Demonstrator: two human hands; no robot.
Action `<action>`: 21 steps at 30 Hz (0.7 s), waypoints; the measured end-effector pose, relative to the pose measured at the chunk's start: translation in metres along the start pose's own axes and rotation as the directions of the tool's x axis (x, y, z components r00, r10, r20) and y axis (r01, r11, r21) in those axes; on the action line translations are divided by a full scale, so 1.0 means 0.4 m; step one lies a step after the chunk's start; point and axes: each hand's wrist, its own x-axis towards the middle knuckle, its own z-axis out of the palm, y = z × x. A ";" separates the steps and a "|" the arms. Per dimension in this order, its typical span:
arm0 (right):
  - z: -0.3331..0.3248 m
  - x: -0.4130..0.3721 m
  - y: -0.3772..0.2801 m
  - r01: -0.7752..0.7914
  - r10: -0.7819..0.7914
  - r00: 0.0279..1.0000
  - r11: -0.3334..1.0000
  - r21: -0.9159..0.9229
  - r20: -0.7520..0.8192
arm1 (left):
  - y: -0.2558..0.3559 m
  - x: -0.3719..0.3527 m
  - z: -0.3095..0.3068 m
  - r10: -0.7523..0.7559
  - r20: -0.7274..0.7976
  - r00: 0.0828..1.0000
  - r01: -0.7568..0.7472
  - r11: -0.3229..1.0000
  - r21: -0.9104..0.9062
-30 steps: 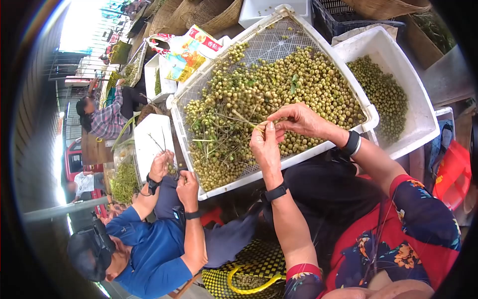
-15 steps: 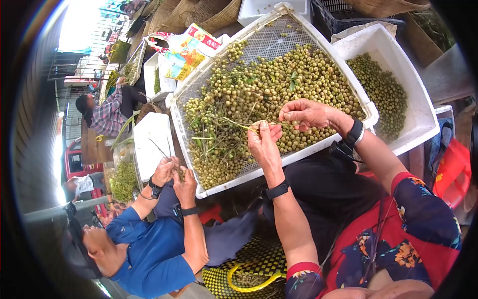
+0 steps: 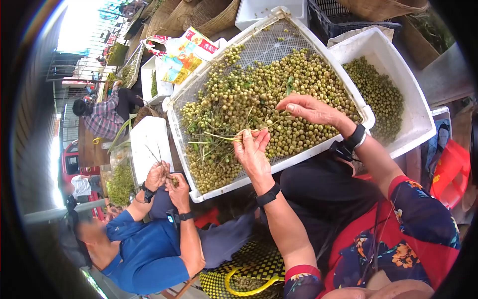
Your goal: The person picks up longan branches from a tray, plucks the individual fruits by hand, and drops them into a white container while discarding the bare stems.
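Note:
Over a white mesh tray (image 3: 175, 127) of round green-yellow fruit, my left hand (image 3: 254, 155) pinches a thin fruit stem (image 3: 219, 136). The stem sticks out to the left, and a thin twig end with a fruit (image 3: 269, 122) shows above my fingers. To the right, my right hand (image 3: 313, 110) hovers above the loose round fruit (image 3: 326, 79), its fingers stretched out and apart from the stem. Nothing shows in that hand. Small bunches on twigs and a few leaves (image 3: 209, 149) lie in the tray's left part.
A white box (image 3: 376, 87) of smaller green fruit stands at the right. On the left, a co-worker in a blue shirt (image 3: 144, 246) holds twigs beside a white lid or box (image 3: 149, 144). A yellow-black woven basket (image 3: 219, 281) sits below.
My hands have moved apart. My left hand shifted left and down with the stem, while the fingers of my right hand came off it and straightened.

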 end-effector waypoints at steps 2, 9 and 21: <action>0.028 0.007 0.024 -0.154 0.121 0.987 0.911 0.382 0.108 | 0.003 0.000 -0.001 -0.037 0.022 0.999 0.038 0.997 -0.074; 0.117 0.006 -0.012 -0.276 0.163 0.951 0.829 0.486 0.263 | 0.008 -0.002 0.000 -0.068 0.049 0.996 0.071 0.995 -0.073; 0.106 -0.012 -0.061 -0.336 0.285 0.942 0.823 0.458 0.179 | 0.013 -0.011 0.000 -0.001 0.059 0.998 -0.002 0.999 0.041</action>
